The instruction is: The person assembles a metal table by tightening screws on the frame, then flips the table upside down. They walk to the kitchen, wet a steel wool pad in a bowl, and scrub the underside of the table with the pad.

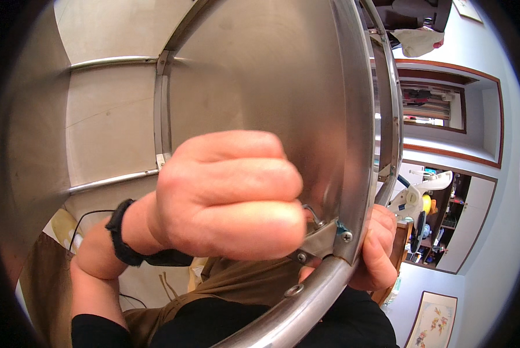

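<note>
Nearest the camera is your left hand [231, 197], its fingers curled tightly into a fist; a black fabric wristband [121, 232] circles the wrist. Just beyond the fist's right edge, a thin, bent grey metal rod [315, 214] is visible; whether you hold its hidden end cannot be told. The rod stands beside an angled grey metal bracket [321, 240], fitted at the near right corner of a curved, shiny tubular metal frame [315, 287]. An upper cross-slot screw [347, 236] and a lower cross-slot screw [301, 257] are noted there, with a small blue-green patch [340, 228] next to the upper one. Your right hand [379, 249] is clasped around the frame at that same corner, thumb on the outer side; its fingers are mostly covered. A broad, dull grey metal panel [242, 87] lies within the frame. Beyond the frame's right edge, you have a white-doored cabinet [472, 223] and a dark-bordered wall picture [434, 319].
</note>
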The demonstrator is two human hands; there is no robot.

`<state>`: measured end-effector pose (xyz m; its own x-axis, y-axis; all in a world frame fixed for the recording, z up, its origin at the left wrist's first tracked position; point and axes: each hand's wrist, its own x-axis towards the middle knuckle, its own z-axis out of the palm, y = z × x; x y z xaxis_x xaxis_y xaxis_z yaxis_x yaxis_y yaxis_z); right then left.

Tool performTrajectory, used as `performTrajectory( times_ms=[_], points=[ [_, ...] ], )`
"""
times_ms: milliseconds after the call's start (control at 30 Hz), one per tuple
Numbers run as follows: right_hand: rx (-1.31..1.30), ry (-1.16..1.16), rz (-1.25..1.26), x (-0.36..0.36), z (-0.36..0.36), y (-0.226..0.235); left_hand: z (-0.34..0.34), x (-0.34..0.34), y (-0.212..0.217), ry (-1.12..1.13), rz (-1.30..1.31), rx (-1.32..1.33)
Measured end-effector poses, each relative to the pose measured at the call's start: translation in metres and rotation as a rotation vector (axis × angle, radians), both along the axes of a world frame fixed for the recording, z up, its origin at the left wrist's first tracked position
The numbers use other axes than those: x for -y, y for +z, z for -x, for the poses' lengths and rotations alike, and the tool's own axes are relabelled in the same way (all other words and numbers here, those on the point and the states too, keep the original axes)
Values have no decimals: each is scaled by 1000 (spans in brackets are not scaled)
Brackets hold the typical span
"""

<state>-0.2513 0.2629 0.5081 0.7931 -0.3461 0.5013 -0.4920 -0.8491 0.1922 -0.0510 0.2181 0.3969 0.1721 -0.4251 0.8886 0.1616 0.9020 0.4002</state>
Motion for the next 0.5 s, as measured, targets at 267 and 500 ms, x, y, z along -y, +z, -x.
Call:
performTrajectory(
  times_ms=[267,500],
  points=[
    [-6,-122,-132,-3,-1,10,13,-40,-4,-250,-458,-216],
    [12,42,-5,17,5,10,-40,0,47,-1215,-1345,105]
  ],
)
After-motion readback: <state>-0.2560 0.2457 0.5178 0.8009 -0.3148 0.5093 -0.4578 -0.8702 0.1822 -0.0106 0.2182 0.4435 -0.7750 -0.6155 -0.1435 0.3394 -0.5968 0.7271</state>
